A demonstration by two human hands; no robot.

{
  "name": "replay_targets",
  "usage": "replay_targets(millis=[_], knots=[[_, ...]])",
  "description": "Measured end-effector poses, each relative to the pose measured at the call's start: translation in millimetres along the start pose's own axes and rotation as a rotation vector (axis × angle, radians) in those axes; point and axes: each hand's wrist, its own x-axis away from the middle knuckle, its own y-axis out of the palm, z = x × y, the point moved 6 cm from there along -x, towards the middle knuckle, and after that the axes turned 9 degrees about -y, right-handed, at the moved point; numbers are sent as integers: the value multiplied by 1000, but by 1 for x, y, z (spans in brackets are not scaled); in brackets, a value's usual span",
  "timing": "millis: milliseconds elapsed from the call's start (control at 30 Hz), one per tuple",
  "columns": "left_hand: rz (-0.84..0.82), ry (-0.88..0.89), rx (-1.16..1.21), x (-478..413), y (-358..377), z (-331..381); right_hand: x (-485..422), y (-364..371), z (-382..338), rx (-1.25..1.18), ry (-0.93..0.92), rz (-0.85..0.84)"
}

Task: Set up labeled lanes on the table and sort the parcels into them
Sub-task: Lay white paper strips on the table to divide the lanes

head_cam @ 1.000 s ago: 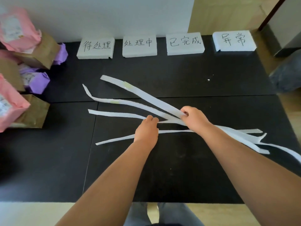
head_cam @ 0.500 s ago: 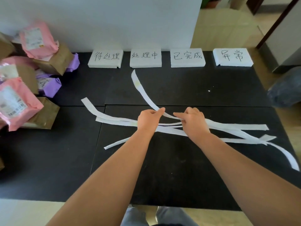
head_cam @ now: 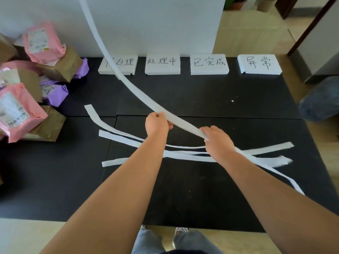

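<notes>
Left hand (head_cam: 156,124) and right hand (head_cam: 217,142) both curl their fingers round one white strip (head_cam: 139,92), which arches up beyond them. Loose strips (head_cam: 119,136) lie under the hands on the bench (head_cam: 220,189). Parcels (head_cam: 16,110) sit piled well left of the left hand.

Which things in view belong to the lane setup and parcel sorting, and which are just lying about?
Job: long white foam strip gripped by left hand and right hand; loose white foam strips; four white handwritten label blocks; pile of pink, purple and brown parcels; black table.
Lying about: dark grey bundle on the floor at right; potted plant.
</notes>
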Motion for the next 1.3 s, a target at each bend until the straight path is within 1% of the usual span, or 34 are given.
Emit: replay_targets(millis=[100,200,300,400,533,667,767,867,967,1033,1133,1200,1300], knots=[[-7,-45,88,-10,-10,6,9,0,21,-11,65,10],[-94,-82,104,-14,-10,4,13,-2,31,-25,104,8],[-183,-89,139,-11,-4,2,11,-6,26,-91,117,20],[-241,-79,180,-5,-2,6,2,-14,12,-82,90,46],[-226,-28,229,-2,-21,31,-10,-29,-17,-26,31,81],[-157,34,242,-9,-61,62,-17,-35,-41,20,7,64],[-124,27,279,-17,-92,72,-20,-35,-67,50,-12,31],[-165,14,332,-26,-114,75,-26,-30,-103,86,-32,1],[-194,39,284,-35,-136,82,-35,-24,-148,122,-54,-36],[-198,74,252,-42,-155,90,-40,-19,-180,102,-80,-66],[-210,120,200,-57,-191,102,-45,0,-225,-9,-98,-96],[-219,148,173,-71,-218,110,-49,16,-251,-96,-70,-92],[-246,180,131,-90,-256,117,-56,28,-283,-263,14,-17]])
